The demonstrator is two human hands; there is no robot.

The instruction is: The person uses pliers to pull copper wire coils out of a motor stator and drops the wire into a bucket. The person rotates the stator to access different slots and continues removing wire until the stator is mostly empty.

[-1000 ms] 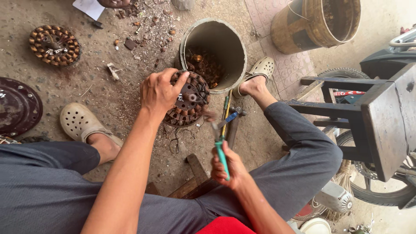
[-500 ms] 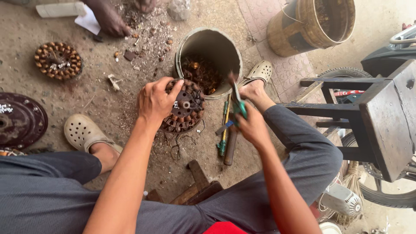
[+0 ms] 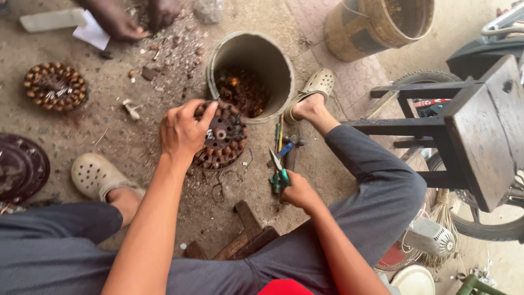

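In the head view, the left hand (image 3: 183, 131) is gripping the rim of a round motor stator (image 3: 221, 136) with copper windings, its fingers curled closed over the upper left edge. The stator is standing tilted on the ground, just in front of the metal bucket (image 3: 251, 65). It is looking heavy and stiff, with rough edges, so the rim is seeming the safest hold. The right hand (image 3: 297, 191) is closing around green-handled cutters (image 3: 279, 175), blades pointing toward the stator.
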